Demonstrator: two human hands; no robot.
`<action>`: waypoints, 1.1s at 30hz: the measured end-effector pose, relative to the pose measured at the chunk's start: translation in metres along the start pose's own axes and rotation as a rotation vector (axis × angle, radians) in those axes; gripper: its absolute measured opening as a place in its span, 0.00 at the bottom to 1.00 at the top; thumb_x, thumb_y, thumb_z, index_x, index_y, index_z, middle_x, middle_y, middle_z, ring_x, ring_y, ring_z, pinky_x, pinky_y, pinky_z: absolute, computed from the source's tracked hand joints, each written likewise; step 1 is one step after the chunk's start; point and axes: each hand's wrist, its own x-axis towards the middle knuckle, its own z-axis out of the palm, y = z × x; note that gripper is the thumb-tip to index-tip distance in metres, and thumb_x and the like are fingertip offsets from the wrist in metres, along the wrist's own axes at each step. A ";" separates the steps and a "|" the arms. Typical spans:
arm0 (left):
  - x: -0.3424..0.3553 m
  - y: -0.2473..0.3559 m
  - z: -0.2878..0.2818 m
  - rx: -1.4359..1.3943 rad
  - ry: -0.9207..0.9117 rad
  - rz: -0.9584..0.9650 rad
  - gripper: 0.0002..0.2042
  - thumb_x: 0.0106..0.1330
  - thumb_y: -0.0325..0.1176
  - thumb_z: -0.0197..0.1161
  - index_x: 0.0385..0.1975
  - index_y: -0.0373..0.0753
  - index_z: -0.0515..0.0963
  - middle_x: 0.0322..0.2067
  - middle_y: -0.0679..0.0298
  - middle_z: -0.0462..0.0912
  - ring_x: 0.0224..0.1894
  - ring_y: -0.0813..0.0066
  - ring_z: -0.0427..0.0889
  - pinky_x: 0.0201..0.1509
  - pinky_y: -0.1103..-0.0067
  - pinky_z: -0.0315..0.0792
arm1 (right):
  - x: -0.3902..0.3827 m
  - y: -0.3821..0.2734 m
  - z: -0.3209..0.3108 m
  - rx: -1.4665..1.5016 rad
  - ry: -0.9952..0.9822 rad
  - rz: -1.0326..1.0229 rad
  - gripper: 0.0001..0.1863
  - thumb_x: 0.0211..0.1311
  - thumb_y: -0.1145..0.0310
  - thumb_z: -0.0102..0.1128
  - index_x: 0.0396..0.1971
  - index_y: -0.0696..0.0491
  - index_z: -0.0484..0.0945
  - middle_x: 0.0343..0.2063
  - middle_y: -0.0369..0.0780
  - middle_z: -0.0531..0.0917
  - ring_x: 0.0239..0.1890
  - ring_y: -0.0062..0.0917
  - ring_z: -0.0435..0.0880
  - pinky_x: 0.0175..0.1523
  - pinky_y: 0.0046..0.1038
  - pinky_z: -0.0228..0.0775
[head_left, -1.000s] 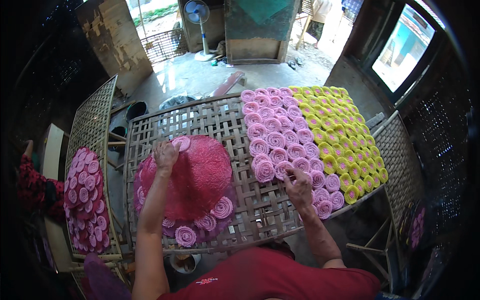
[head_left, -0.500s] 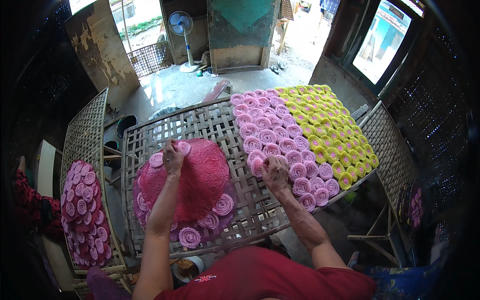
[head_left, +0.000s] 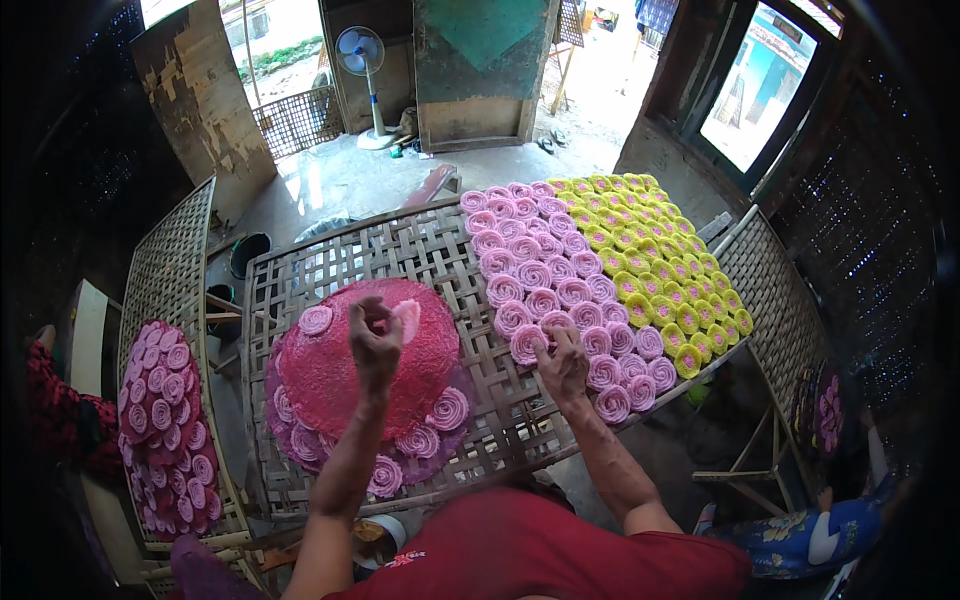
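My left hand (head_left: 374,345) is raised over a deep-pink, rough-surfaced dome (head_left: 430,370), pinching a tilted pink rosette (head_left: 408,318) by its edge. One more pale rosette (head_left: 315,320) lies on the dome's upper left. Others, such as this swirled rosette (head_left: 447,409), ring its lower rim on a purplish-pink base. Over on the right, my right hand (head_left: 564,365) is closed, its fingertips down among rows of pink rosettes (head_left: 534,271). They appear to grip a rosette there, though the fingers partly hide it.
All this rests on a woven bamboo rack (head_left: 420,235). Yellow flowers with pink centres (head_left: 655,255) fill its right end. At left, another rack (head_left: 165,245) carries a rosette-covered pink mound (head_left: 165,420). A standing fan (head_left: 372,90) is at the back. People sit at both sides.
My left hand has moved right and toward me, lifting the rosette off the dome's top and tilting it. My right hand has shifted slightly right and nearer among the pink rosettes.
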 end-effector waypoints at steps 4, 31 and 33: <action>-0.060 0.045 0.031 -0.072 -0.347 0.198 0.15 0.63 0.23 0.67 0.49 0.37 0.74 0.41 0.58 0.82 0.46 0.68 0.83 0.48 0.72 0.79 | -0.028 -0.036 -0.005 0.911 -0.454 0.671 0.19 0.69 0.57 0.66 0.48 0.58 0.82 0.38 0.40 0.86 0.38 0.27 0.86 0.40 0.31 0.78; 0.058 -0.151 -0.080 1.039 0.339 -0.267 0.22 0.61 0.51 0.71 0.44 0.41 0.76 0.38 0.52 0.87 0.41 0.50 0.86 0.47 0.59 0.77 | -0.022 0.032 -0.049 -0.254 0.074 0.082 0.21 0.57 0.65 0.73 0.49 0.54 0.78 0.46 0.45 0.82 0.49 0.45 0.83 0.50 0.43 0.78; 0.072 -0.163 -0.080 0.956 0.421 -0.344 0.23 0.61 0.50 0.71 0.47 0.41 0.73 0.38 0.53 0.87 0.40 0.49 0.86 0.46 0.58 0.78 | -0.028 0.021 -0.051 -0.262 0.091 0.118 0.21 0.56 0.66 0.73 0.48 0.54 0.79 0.45 0.45 0.81 0.49 0.44 0.83 0.50 0.43 0.77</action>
